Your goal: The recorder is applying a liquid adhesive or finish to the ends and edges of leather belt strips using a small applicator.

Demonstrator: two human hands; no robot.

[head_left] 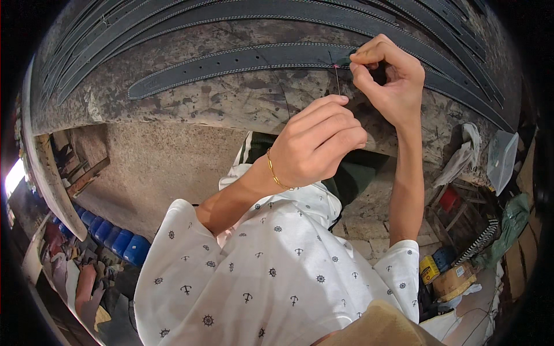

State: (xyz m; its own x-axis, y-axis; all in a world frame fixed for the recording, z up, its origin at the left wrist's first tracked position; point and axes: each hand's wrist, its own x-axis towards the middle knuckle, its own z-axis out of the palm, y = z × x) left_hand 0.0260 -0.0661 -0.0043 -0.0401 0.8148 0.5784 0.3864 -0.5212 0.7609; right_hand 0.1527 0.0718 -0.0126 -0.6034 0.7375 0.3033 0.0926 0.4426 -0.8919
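Note:
A dark belt with pale stitched edges and several holes lies across the worktable, its rounded tip to the left. My left hand, a gold chain bracelet at its wrist, is closed just in front of the belt. Its thumb and fingers pinch a thin straight needle-like strand, which rises to a small pink spot at the belt's near edge. On the belt's right part, my right hand is closed in a pinch. A small dark piece shows at its fingertips, too covered to name.
More dark stitched belts lie along the far side of the table. A clear plastic container and a pale cloth are at its right end. Blue containers and scraps lie low left; boxes stand low right.

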